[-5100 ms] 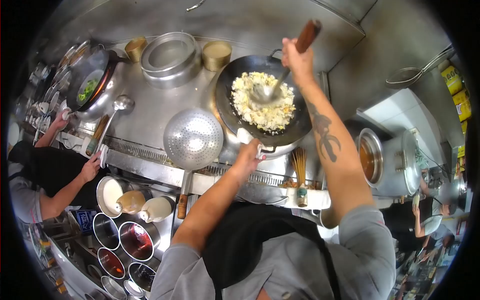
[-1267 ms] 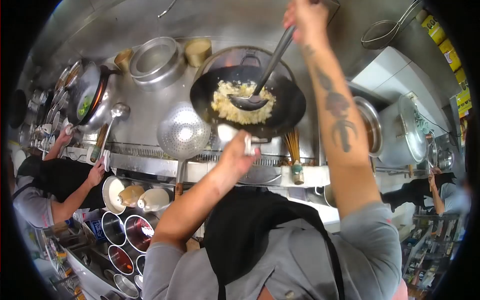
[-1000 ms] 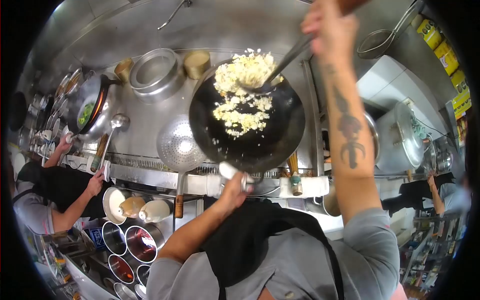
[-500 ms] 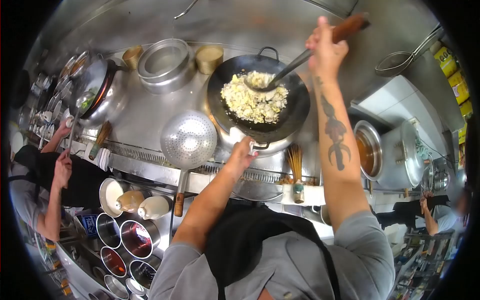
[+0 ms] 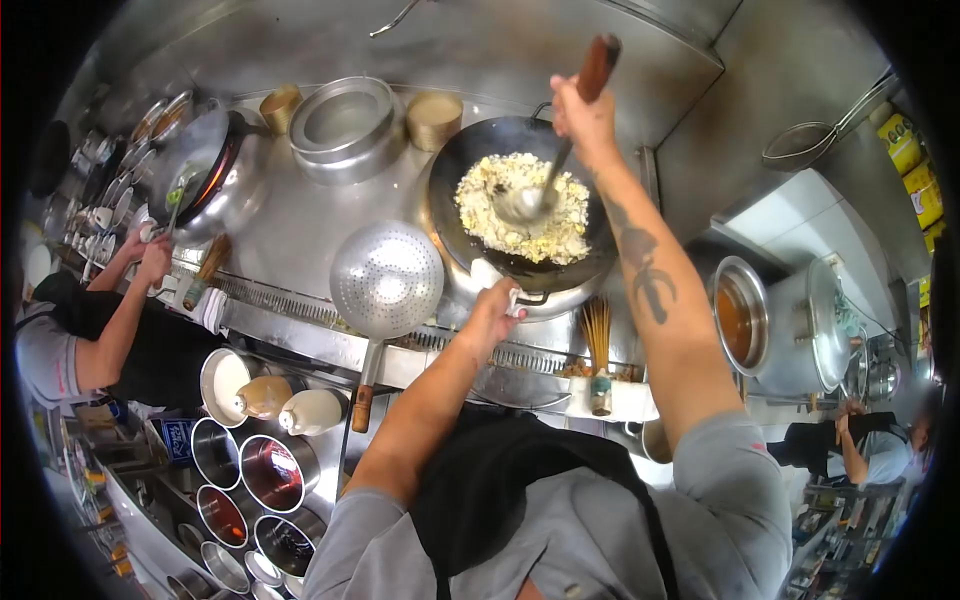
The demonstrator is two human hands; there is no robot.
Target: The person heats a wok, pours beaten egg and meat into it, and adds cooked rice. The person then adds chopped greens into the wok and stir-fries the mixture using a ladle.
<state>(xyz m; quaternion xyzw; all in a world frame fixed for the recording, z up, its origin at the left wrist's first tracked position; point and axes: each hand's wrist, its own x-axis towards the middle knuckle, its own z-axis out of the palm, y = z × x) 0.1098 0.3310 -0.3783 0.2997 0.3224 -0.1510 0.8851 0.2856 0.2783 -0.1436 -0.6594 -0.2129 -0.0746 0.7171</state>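
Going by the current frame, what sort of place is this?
Most likely a commercial kitchen: a wok of food on a long steel range, a second wok worked by another person, and a cluster of steel pots beside the range.

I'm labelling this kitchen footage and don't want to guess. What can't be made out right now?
All in the head view:
Central floor of the round black metal wok: hidden by yellow-white crumbly food.
Underside of the brown-handled metal ladle: hidden by its bowl and food.
Palm of the left hand: hidden by the hand's back and white cloth.
Small print on yellow packages: too small.
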